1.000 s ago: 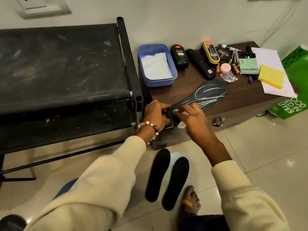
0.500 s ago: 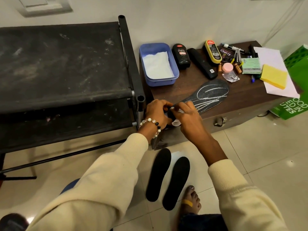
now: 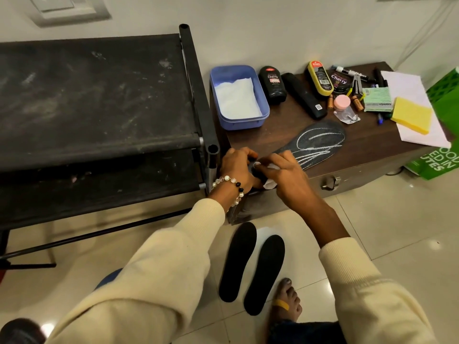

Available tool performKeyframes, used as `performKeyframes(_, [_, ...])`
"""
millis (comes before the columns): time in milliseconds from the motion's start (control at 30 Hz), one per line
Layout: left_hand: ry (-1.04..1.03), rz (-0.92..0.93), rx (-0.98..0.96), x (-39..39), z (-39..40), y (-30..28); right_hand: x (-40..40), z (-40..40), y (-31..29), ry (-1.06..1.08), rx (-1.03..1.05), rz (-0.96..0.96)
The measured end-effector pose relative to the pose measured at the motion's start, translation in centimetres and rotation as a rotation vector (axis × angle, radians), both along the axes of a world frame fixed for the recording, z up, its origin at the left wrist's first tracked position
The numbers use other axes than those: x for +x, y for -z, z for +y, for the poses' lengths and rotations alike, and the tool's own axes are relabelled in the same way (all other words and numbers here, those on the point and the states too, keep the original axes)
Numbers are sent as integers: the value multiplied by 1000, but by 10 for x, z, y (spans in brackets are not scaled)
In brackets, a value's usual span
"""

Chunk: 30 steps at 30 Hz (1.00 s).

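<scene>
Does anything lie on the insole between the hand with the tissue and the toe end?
Nothing visible does. From the right hand and its white tissue to the toe end, the insole is bare, with only white streaks. The clear packet lies beyond the toe, apart from it.

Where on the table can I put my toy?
Bare wood lies between the blue tub and the insole, and between the insole's wide end and the yellow sponge. The back row of polish bottles and pens is crowded.

Three insoles [image 3: 320,142] [image 3: 238,261] [image 3: 264,271], two hands [image 3: 236,167] [image 3: 285,177], one blue tub [image 3: 241,124], one yellow sponge [image 3: 411,115].
</scene>
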State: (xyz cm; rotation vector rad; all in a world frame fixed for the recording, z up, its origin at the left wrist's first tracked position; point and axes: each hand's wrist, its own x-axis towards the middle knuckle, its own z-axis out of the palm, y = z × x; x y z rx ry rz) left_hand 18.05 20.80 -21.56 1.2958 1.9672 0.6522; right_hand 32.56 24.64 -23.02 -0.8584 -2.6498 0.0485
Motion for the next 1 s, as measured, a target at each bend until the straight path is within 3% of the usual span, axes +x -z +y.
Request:
performKeyframes(133, [-2, -11, -10, 1, -1, -2, -2, 3, 3, 156, -21, -15])
performKeyframes(233, [-14, 4, 12, 1, -2, -1, -11, -7, 2, 71, -163, -3])
performKeyframes(333, [-15, -2, -7, 1, -1, -2, -2, -4, -2, 45, -98, -38])
performKeyframes(467, [-21, -18, -35, 3, -1, -6, 7, 1, -4, 207, -32, -13])
performKeyframes(633, [-13, -18, -17, 3, -2, -8, -2, -8, -22, -15, -124, -59])
performKeyframes(700, [-8, -22, -38, 3, -2, -10, 14, -1, -27, 101, -218, -49])
performKeyframes(833, [23, -16, -68, 3, -2, -13, 48, 10, -25, 577, -421, 303])
performKeyframes(900, [32, -28, -77, 1, -1, -15, 44, 4, -24, 590, -424, 319])
performKeyframes(1000, [8, -42, -54, 2, -1, -16, 29, -6, -18, 462, -318, 176])
